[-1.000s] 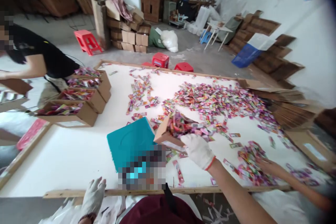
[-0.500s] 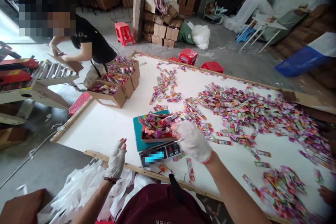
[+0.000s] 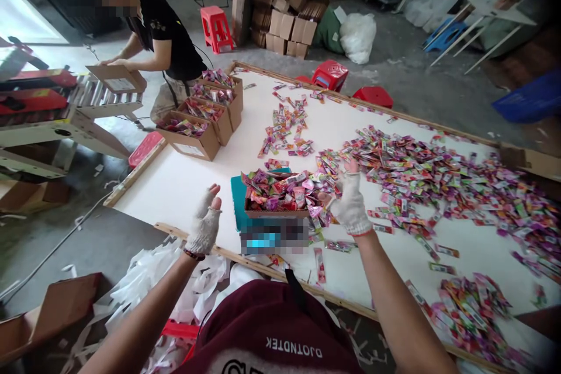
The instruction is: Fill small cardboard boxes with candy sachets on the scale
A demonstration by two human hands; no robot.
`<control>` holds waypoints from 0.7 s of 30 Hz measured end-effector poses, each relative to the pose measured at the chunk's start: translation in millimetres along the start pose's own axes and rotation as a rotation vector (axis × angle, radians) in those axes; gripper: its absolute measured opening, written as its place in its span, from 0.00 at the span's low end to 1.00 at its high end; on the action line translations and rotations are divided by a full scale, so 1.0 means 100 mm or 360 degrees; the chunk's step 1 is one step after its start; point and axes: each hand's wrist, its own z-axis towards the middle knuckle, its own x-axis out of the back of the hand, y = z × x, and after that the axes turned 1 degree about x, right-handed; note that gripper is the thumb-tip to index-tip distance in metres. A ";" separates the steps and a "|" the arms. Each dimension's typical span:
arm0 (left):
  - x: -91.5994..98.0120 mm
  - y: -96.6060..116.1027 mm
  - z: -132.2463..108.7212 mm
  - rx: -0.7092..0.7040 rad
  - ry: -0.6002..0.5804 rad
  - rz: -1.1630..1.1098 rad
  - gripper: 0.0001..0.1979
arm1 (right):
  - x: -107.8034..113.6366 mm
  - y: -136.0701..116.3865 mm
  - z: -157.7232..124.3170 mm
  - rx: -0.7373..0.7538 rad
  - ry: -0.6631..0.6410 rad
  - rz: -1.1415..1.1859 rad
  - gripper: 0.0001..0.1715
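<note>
A small cardboard box point(image 3: 276, 214) heaped with candy packets point(image 3: 280, 187) sits on the teal plate point(image 3: 240, 204) of a digital scale point(image 3: 302, 236), whose display is blurred out. My right hand point(image 3: 352, 204), in a white fingerless glove, is just right of the box among loose packets point(image 3: 326, 165). Its thumb and fingers are spread, and I see no packet gripped in it. To the left of the scale, over the table's near edge, my left hand point(image 3: 205, 222) hangs in a matching glove. Its fingers are stretched out, holding nothing.
Packets cover the right of the white table point(image 3: 175, 187) in a big pile point(image 3: 438, 181), with a smaller heap point(image 3: 471, 310) near me. Several filled cartons point(image 3: 193, 143) line the left side. Beyond them, a co-worker point(image 3: 166, 41) handles a carton point(image 3: 117, 79) at a roller conveyor point(image 3: 94, 90).
My right hand has moved from the box's right end out over the loose packets, its fingers now spread. The view has shifted. The co-worker's carton now shows its labelled side.
</note>
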 end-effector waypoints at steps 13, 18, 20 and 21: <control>-0.83 0.80 -0.02 -0.1175 -0.1128 0.1465 0.13 | -0.37 -0.38 0.43 0.0349 -0.0271 -0.0285 0.08; -0.90 0.78 0.01 -0.1133 -0.1096 0.1577 0.13 | 0.26 -0.34 0.40 0.0231 0.0231 -0.0238 0.09; -0.87 0.79 0.03 -0.1151 -0.1078 0.1527 0.12 | 0.59 -0.25 0.34 0.0172 0.0384 -0.0317 0.08; -0.85 0.79 0.04 -0.1173 -0.1076 0.1472 0.12 | 0.74 -0.19 0.29 0.0125 0.0411 -0.0400 0.07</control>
